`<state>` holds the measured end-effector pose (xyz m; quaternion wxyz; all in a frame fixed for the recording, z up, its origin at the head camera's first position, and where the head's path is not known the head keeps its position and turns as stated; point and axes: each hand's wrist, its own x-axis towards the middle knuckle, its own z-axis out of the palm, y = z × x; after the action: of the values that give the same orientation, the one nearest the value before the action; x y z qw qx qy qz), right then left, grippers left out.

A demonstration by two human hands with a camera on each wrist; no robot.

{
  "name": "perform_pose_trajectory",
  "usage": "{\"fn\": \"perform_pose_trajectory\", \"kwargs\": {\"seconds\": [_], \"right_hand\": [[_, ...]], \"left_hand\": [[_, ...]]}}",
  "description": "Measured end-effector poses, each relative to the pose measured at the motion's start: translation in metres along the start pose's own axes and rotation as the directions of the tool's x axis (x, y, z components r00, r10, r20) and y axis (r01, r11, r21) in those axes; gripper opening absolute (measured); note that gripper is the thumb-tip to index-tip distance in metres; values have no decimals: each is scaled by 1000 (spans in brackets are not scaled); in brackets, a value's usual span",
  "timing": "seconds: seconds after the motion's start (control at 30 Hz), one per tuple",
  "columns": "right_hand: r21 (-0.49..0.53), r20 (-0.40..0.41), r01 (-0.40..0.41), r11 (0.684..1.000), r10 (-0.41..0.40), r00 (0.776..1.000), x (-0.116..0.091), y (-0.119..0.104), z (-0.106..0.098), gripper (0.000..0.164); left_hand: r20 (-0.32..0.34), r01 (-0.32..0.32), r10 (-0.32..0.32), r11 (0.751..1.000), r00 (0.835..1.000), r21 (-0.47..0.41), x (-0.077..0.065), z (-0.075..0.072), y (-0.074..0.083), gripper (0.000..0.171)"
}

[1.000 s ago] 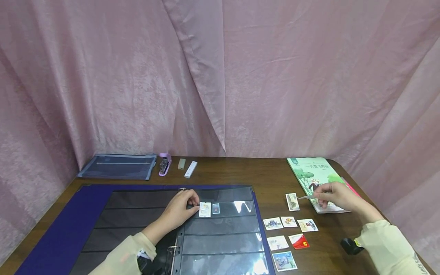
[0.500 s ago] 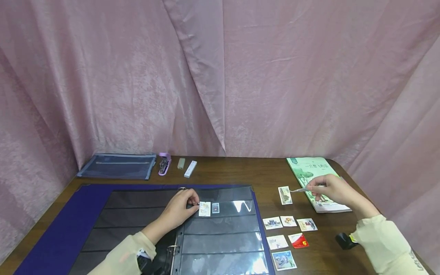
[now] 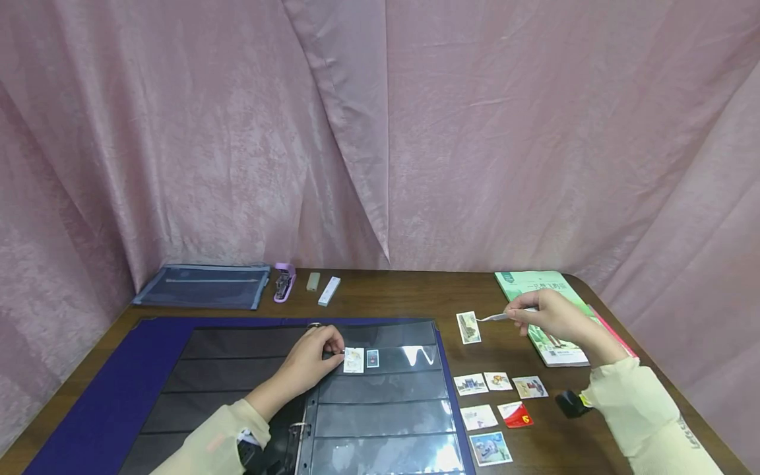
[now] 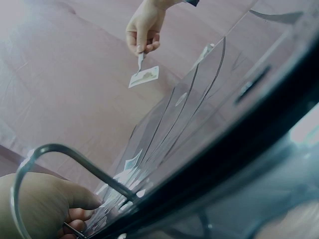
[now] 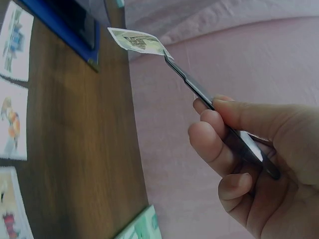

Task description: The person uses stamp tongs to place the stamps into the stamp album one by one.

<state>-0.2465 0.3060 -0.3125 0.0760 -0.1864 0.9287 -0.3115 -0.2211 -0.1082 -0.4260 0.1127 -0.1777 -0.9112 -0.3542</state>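
Observation:
My right hand (image 3: 552,315) pinches metal tweezers (image 5: 199,92), whose tips grip a stamp (image 3: 468,328) at its edge. The stamp, white-bordered with a green and brown picture, hangs in the air right of the stamp album's (image 3: 380,389) top corner. In the right wrist view its paper bows slightly. My left hand (image 3: 309,363) lies over the album's middle, thumb and forefinger pinching the clear pocket page near its second row. Right beside those fingertips a pale stamp (image 3: 353,361) sits in that row, with a small blue stamp (image 3: 373,359) to its right. The exact pinched edge is hidden.
Several loose stamps (image 3: 489,450) lie on the wooden table right of the album. A green book (image 3: 534,285) is at the back right. Along the back are a mesh pouch (image 3: 202,288), a purple stapler (image 3: 285,284) and two small blocks (image 3: 329,291). Metal rings (image 4: 70,149) rise at the album's spine.
My right hand has moved left and a little farther back, carrying the stamp in the tweezers from beside the book toward the album. My left hand has stayed in place.

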Motion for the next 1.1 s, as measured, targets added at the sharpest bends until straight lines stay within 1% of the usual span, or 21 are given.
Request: {"fn": "perform_pose_trajectory", "kwargs": {"seconds": [0.23,0.37,0.5,0.7,1.0,1.1], "right_hand": [[53,9,46,998,-46,999,15,-11,14,18],[82,18,72,994,-74,997,24,-17,23,20],[106,16,82,991,-84,996,31,-23,30,21],[99,5,114,989,-115,993,41,-24,40,21],[114,-26,109,987,-107,994,50,-31,59,20],[115,-30,102,988,-100,995,45,-49,60,19]], "left_hand": [[3,10,-10,1000,1000,0,1,-1,1,22],[7,16,-16,1000,1000,2,1,0,2,21],[2,8,-8,1000,1000,2,2,0,2,21],[2,12,-12,1000,1000,3,2,2,2,21],[-3,11,-11,1000,1000,5,3,2,2,23],[3,19,-19,1000,1000,7,3,2,3,22]]}}
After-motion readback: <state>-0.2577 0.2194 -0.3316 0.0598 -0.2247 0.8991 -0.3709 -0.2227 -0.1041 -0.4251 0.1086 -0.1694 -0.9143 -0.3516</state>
